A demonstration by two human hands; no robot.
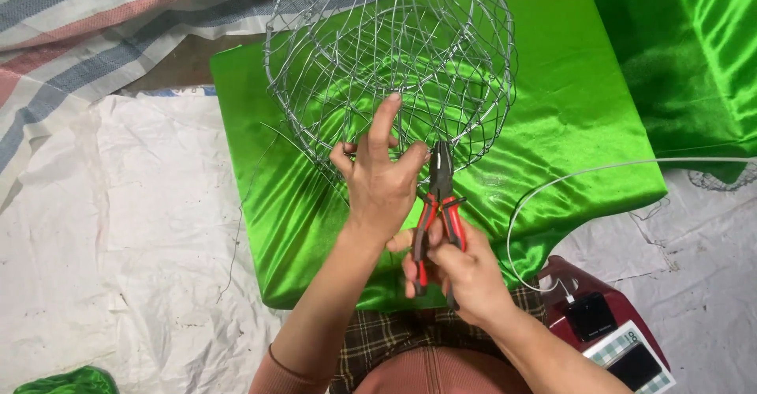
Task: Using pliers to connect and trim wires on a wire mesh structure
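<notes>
A round wire mesh basket frame [394, 39] rests on a shiny green satin cloth [583, 102]. My left hand [380, 177] grips the lower edge of the wire frame, fingers spread through the mesh. Just below and to the right, my right hand [457, 272] holds pliers [438, 205] with red and black handles. The pliers' jaws point up and touch the frame's lower rim beside my left fingers.
A white plastic sheet [102, 244] covers the floor at left. A striped tarp [87, 15] lies at top left. More green satin [694, 55] is piled at top right. A white cable [552, 185] runs to a dark phone [590, 315] on a red stool [561, 272].
</notes>
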